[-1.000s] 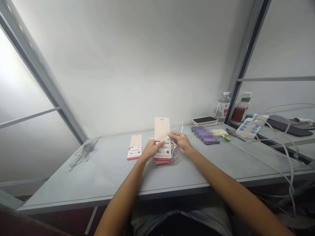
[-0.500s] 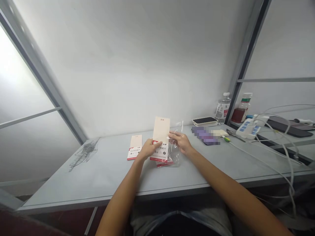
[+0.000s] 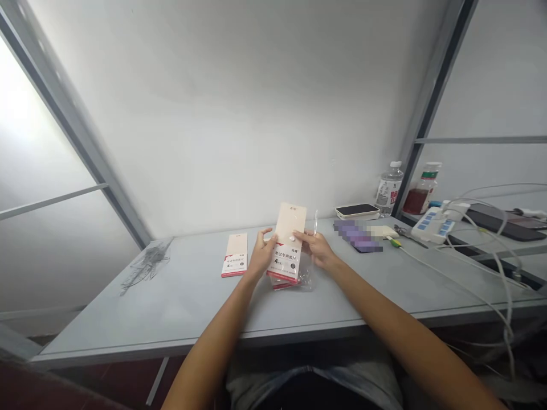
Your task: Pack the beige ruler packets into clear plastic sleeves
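In front of me a flat cream ruler-set packet (image 3: 291,219), with a white label and red bottom edge, is held tilted up between my two hands. My right hand (image 3: 318,249) grips its right side, thumb on the front face near a white round spot. At the packet's left edge is my left hand (image 3: 261,255), thumb against the edge and index finger lifted off. Just beneath, another red-edged packet (image 3: 282,286) shows partly, with a clear plastic bag (image 3: 306,280) around or beside it. A similar packet (image 3: 235,255) lies flat to the left.
Black scribble-like marks or strands (image 3: 147,266) are at the table's left. Toward the right are a phone on a white box (image 3: 358,212), a blurred purple item (image 3: 358,236), a water bottle (image 3: 388,191), a jar of red contents (image 3: 421,193), a power strip (image 3: 433,225) and white cables (image 3: 464,279).
The held packet has shifted slightly right. My right hand moved from the clear plastic onto the packet's front, while my left thumb slid from its front to its left edge.
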A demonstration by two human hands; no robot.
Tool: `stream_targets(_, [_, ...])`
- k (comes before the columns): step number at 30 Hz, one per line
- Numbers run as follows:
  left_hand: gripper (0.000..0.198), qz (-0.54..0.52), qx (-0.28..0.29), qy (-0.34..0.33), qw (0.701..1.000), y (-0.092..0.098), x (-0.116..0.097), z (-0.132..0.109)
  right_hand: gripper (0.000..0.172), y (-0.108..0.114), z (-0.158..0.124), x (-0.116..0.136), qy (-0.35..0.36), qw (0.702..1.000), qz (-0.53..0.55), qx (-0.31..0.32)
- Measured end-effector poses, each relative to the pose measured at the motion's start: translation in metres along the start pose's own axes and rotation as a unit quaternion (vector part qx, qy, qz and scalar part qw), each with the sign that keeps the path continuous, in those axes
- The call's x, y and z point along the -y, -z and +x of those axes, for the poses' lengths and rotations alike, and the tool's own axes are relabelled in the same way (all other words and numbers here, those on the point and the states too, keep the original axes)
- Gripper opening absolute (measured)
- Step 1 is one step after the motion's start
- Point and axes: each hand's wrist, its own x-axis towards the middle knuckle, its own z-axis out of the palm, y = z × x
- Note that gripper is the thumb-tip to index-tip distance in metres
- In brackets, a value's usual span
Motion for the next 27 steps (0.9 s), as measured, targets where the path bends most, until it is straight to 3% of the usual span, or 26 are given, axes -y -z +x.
stream_targets(4, [0.041, -0.001, 0.124, 0.058, 0.991, 0.007, -0.008, -0.002, 0.023, 0.005, 0.0, 0.004, -0.003, 1.0, -0.02, -0.009])
stream_targets(6, [0.042, 0.003, 0.143, 0.066, 0.988, 0.007, -0.008, -0.002, 0.023, 0.005, -0.001, 0.005, -0.005, 1.0, -0.029, -0.01])
stream_targets(8, [0.041, 0.007, 0.118, 0.052, 0.992, 0.006, -0.004, -0.001, 0.023, 0.003, -0.002, 0.005, -0.011, 0.999, -0.034, -0.008])
stream_targets(12, [0.041, 0.064, 0.002, -0.001, 0.998, 0.001, 0.007, 0.004, 0.021, -0.002, -0.004, 0.003, -0.04, 0.998, -0.041, 0.018])
stream_targets(17, [0.041, 0.146, -0.111, -0.071, 0.98, 0.0, 0.01, 0.004, 0.023, -0.005, -0.006, -0.001, -0.051, 0.994, -0.036, 0.085])
stream_targets(20, [0.042, 0.223, -0.121, -0.098, 0.962, 0.002, 0.01, 0.003, 0.026, -0.005, -0.006, -0.003, -0.05, 0.993, -0.063, 0.083])
stream_targets(27, [0.046, 0.443, -0.092, -0.143, 0.88, 0.002, 0.012, -0.002, 0.03, -0.006, -0.007, -0.004, -0.006, 0.991, -0.126, 0.051])
